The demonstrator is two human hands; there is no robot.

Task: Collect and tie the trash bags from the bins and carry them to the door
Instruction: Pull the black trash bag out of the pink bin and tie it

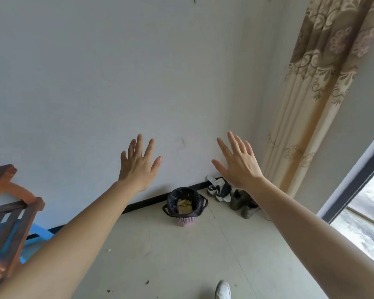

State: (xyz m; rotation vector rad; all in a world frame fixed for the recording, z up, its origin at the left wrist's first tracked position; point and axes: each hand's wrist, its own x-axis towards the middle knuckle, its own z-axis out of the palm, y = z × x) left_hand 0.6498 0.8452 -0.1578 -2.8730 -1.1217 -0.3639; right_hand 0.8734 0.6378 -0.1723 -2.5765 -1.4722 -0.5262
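A small pink basket bin (185, 221) stands on the floor against the wall, lined with a black trash bag (177, 196) whose edge is folded over the rim. Yellowish rubbish lies inside it. My left hand (138, 167) and my right hand (239, 164) are stretched out in front of me at arm's length, palms facing away, fingers spread, holding nothing. Both hands hover well above and short of the bin, one on each side of it.
Pairs of shoes (219, 188) sit in the corner right of the bin. A patterned curtain (315, 89) hangs at the right beside a dark-framed window (358, 182). A wooden chair (7, 214) stands at the left. My white shoe (223, 289) shows at the bottom.
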